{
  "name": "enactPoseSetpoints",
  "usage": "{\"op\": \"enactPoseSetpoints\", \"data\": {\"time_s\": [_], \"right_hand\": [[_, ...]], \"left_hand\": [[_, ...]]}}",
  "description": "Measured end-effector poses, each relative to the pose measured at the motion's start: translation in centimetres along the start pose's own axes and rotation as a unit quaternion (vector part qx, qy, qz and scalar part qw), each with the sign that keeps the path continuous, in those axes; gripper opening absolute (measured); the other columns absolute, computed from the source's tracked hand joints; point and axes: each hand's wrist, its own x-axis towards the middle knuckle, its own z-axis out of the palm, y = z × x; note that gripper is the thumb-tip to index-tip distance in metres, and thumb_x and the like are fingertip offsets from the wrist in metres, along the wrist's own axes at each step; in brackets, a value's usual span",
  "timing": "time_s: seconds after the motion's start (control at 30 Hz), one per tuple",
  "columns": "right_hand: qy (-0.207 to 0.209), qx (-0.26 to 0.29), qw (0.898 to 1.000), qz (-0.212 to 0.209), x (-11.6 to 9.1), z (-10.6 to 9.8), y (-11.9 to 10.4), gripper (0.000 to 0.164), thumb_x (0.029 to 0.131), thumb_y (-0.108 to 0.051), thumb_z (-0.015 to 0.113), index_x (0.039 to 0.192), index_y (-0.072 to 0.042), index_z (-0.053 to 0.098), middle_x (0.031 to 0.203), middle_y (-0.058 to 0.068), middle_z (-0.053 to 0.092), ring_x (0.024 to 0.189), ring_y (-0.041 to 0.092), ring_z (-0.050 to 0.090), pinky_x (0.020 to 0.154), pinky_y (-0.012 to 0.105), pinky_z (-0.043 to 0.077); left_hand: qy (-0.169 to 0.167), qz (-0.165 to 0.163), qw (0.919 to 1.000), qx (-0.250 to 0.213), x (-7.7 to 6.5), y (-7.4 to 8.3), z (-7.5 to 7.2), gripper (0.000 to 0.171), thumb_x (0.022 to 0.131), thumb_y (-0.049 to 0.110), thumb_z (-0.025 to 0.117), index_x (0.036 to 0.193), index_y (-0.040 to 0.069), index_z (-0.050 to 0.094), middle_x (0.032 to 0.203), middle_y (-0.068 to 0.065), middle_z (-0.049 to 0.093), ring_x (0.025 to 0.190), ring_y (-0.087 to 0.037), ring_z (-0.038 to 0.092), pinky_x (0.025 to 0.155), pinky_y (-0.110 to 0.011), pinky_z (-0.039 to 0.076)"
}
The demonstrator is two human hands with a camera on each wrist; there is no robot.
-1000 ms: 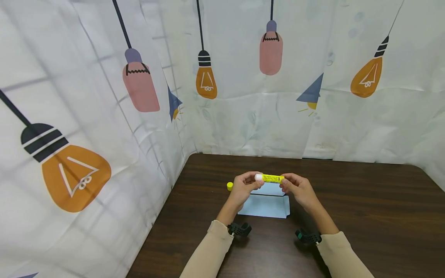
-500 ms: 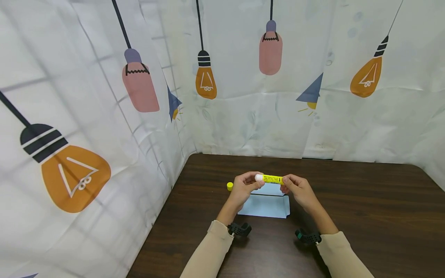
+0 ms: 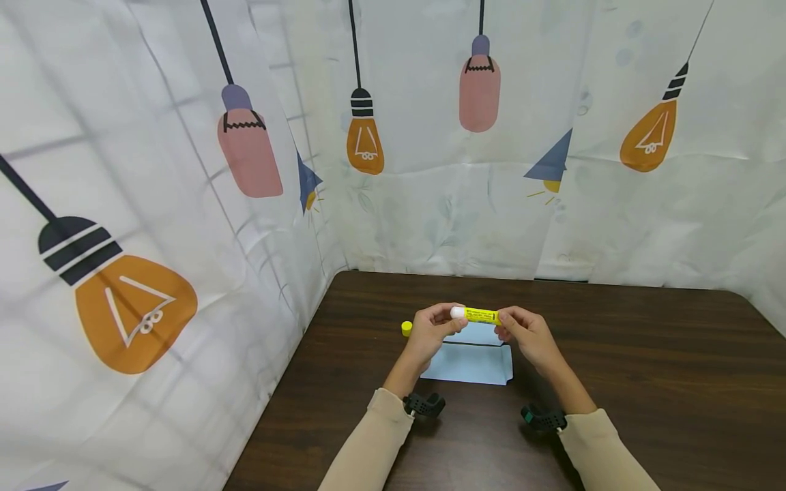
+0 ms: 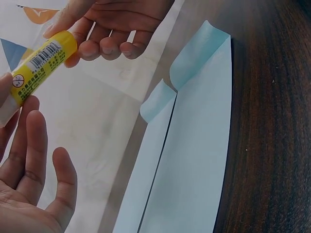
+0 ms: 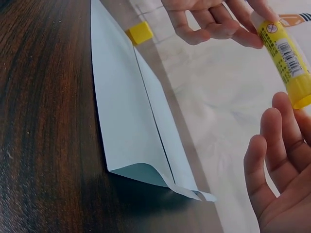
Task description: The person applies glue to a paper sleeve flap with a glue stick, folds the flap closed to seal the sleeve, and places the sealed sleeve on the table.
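Observation:
A yellow glue stick (image 3: 482, 316) with a white end is held level above the table between both hands. My left hand (image 3: 428, 335) pinches its white end between thumb and fingers. At the yellow base, my right hand (image 3: 533, 339) grips with thumb and forefinger, the other fingers loosely bent. In the left wrist view a barcode and small print show on the glue stick (image 4: 41, 63). Beneath the hands lies a light blue paper sheet (image 3: 467, 363), creased lengthwise, with flaps (image 4: 199, 56) curling up at its end. The yellow cap (image 3: 406, 329) stands on the table left of the left hand.
The dark brown wooden table (image 3: 645, 368) reaches back to a white curtain (image 3: 417, 225) printed with lamps and bulbs. More of this curtain hangs along the left side. Black bands (image 3: 424, 405) circle both wrists.
The right hand's fingers have shifted slightly on the base of the glue stick. Otherwise both hands and the paper stay in place.

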Motion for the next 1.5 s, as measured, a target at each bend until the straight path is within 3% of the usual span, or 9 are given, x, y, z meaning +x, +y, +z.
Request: {"op": "enactPoseSetpoints", "data": {"time_s": [0.2,0.43,0.57,0.73,0.93,1.2,1.5], "right_hand": [[-0.01,0.011,1.0,-0.02,0.03,-0.07,0.39,0.033,0.105,-0.026,0.06,0.124,0.0,0.064,0.1,0.019,0.07,0.076,0.022,0.066,0.075,0.032,0.061],[-0.021,0.037,0.998,-0.047,-0.06,-0.17,0.56,0.039,0.098,-0.013,0.069,0.133,0.001,0.06,0.099,0.004,0.069,0.077,0.016,0.064,0.073,0.032,0.061],[-0.022,0.034,0.998,-0.056,-0.07,-0.2,0.56,0.04,0.097,-0.011,0.071,0.133,0.002,0.06,0.1,0.003,0.069,0.076,0.016,0.063,0.072,0.032,0.06],[-0.016,0.017,0.999,-0.049,0.01,-0.22,0.6,0.037,0.096,-0.012,0.072,0.13,-0.001,0.064,0.103,0.013,0.07,0.078,0.021,0.064,0.073,0.032,0.061],[-0.012,0.005,0.999,-0.033,0.09,-0.14,0.59,0.037,0.096,-0.015,0.073,0.13,-0.003,0.064,0.107,0.02,0.069,0.079,0.015,0.064,0.075,0.032,0.061],[-0.013,0.005,0.999,-0.03,0.11,-0.19,0.53,0.038,0.095,-0.017,0.074,0.13,-0.002,0.065,0.104,0.017,0.068,0.079,0.015,0.065,0.075,0.032,0.06],[-0.022,0.011,0.999,-0.023,0.12,-0.24,0.4,0.038,0.097,-0.019,0.071,0.129,0.0,0.064,0.097,0.004,0.069,0.081,0.023,0.067,0.076,0.033,0.061]], "left_hand": [[0.008,-0.008,0.9999,0.009,0.08,-0.16,0.09,0.032,0.091,0.02,0.08,0.12,0.008,0.074,0.111,-0.007,0.075,0.088,-0.012,0.069,0.093,-0.048,0.058],[0.009,-0.009,0.9999,0.005,0.18,-0.37,0.02,0.033,0.091,0.022,0.079,0.12,0.008,0.073,0.11,-0.007,0.075,0.083,-0.011,0.068,0.092,-0.047,0.058],[0.008,-0.01,0.9999,-0.001,0.18,-0.38,0.03,0.033,0.091,0.023,0.079,0.12,0.009,0.073,0.108,-0.006,0.074,0.083,-0.011,0.067,0.095,-0.053,0.056],[0.011,-0.012,0.9999,0.002,0.22,-0.45,0.06,0.03,0.092,0.023,0.078,0.119,0.009,0.073,0.106,-0.004,0.075,0.083,-0.012,0.067,0.096,-0.055,0.055],[0.011,-0.011,0.9999,0.004,0.19,-0.49,0.08,0.031,0.092,0.022,0.079,0.119,0.01,0.073,0.107,-0.005,0.075,0.083,-0.012,0.067,0.096,-0.054,0.055],[0.01,-0.009,0.9999,0.002,0.21,-0.51,0.01,0.031,0.09,0.021,0.08,0.118,0.01,0.074,0.107,-0.004,0.075,0.084,-0.013,0.069,0.086,-0.038,0.059],[0.005,-0.003,1.0,-0.002,0.27,-0.55,-0.09,0.031,0.09,0.018,0.08,0.119,0.009,0.073,0.109,-0.005,0.075,0.085,-0.011,0.069,0.095,-0.055,0.056]]}}
